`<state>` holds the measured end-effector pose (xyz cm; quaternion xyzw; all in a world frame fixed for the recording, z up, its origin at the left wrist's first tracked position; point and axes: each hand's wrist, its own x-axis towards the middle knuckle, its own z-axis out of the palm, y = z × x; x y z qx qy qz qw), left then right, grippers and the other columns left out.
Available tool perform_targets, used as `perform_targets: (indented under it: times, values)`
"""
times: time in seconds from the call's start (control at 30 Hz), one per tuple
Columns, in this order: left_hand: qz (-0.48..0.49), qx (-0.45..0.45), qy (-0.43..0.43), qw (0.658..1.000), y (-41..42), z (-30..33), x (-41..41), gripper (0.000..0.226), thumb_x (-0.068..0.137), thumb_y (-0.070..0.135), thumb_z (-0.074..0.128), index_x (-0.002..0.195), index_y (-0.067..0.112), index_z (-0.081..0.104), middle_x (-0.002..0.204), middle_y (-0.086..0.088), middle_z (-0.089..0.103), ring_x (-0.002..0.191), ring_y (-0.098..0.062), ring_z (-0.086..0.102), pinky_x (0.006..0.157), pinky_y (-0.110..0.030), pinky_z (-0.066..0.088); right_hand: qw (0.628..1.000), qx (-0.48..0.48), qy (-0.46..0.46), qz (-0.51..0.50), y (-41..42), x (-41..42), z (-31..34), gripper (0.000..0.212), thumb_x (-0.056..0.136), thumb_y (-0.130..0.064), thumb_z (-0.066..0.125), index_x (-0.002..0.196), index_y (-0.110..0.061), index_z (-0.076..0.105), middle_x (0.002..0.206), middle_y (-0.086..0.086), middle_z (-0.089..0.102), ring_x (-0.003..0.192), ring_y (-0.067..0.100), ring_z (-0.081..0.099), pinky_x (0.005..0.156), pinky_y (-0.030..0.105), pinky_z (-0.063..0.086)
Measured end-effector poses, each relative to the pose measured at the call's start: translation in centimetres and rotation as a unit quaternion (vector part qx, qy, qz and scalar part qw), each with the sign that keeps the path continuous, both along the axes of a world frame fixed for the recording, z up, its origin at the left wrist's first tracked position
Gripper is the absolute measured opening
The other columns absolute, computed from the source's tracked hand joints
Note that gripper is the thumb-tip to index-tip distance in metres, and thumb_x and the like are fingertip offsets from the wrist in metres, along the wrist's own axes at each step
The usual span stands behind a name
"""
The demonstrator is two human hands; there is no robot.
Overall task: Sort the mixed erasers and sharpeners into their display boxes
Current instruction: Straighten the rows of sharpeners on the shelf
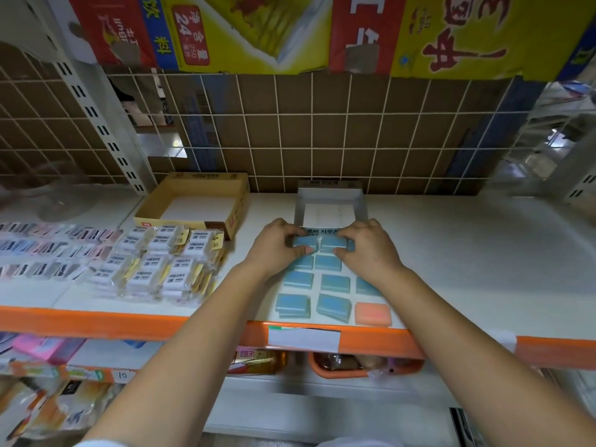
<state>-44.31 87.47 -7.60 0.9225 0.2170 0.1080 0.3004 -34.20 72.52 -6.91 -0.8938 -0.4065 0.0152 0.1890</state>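
Observation:
On the white shelf, several blue erasers [335, 283] lie in rows, with one pink eraser [372, 314] at the front right. My left hand [275, 245] grips a blue eraser [304, 242] at the top of the rows. My right hand [366, 245] grips the blue eraser [332, 243] beside it; the two erasers touch end to end. Just behind my hands stands an empty grey display box [330, 196]. An empty yellow display box [238, 196] stands further left. Wrapped white 2B erasers [158, 269] are piled in front of it.
Small packaged items in pink and grey [48, 250] lie in rows at the far left. The shelf has an orange front edge [129, 324] and a wire grid back [322, 130]. Lower shelves hold packets and an orange basket [364, 366]. The shelf surface to the right [483, 253] is bare.

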Motion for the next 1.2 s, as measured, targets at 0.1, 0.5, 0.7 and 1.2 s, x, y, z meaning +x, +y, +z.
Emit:
perform_targets:
  times: [0.1, 0.5, 0.7, 1.2]
  values:
    - [-0.009, 0.007, -0.003, 1.0, -0.1, 0.3, -0.4, 0.041, 0.081, 0.031, 0.068, 0.119, 0.017, 0.061, 0.1, 0.002, 0.046, 0.099, -0.019, 0.049, 0.082, -0.024, 0.038, 1.0, -0.006, -0.006, 0.0, 0.0, -0.4, 0.1, 0.041, 0.089, -0.034, 0.054, 0.128, -0.02, 0.054, 0.126, 0.001, 0.054, 0.115, 0.021, 0.041, 0.097, 0.033, 0.037]
    - [0.019, 0.241, -0.103, 0.965, 4.0, 7.0, -10.9, 0.043, 0.083, 0.035, 0.049, 0.116, 0.009, 0.062, 0.106, -0.015, 0.058, 0.098, -0.034, 0.053, 0.08, -0.038, 0.043, 0.986, 0.081, -0.076, 0.124, 6.5, -8.3, 4.9, 0.032, 0.089, -0.018, 0.051, 0.12, -0.013, 0.061, 0.122, 0.008, 0.055, 0.115, 0.027, 0.042, 0.094, 0.033, 0.033]
    - [0.089, 0.28, -0.083, 0.952, 9.5, 7.1, -22.4, 0.046, 0.081, 0.034, 0.042, 0.11, 0.004, 0.063, 0.099, -0.019, 0.059, 0.088, -0.038, 0.056, 0.074, -0.043, 0.049, 0.967, 0.142, -0.101, 0.187, 14.2, -17.4, 4.7, 0.028, 0.071, -0.016, 0.056, 0.092, -0.005, 0.071, 0.088, 0.013, 0.065, 0.085, 0.037, 0.059, 0.075, 0.039, 0.05]
    - [0.237, 0.266, -0.003, 0.934, 23.6, 5.2, -45.3, 0.048, 0.078, 0.034, 0.041, 0.107, 0.002, 0.064, 0.104, -0.022, 0.061, 0.093, -0.04, 0.06, 0.076, -0.047, 0.051, 0.955, 0.12, -0.091, 0.255, 31.2, -37.6, 3.5, 0.034, 0.066, -0.016, 0.06, 0.097, -0.004, 0.07, 0.098, 0.019, 0.068, 0.087, 0.039, 0.065, 0.073, 0.049, 0.053]
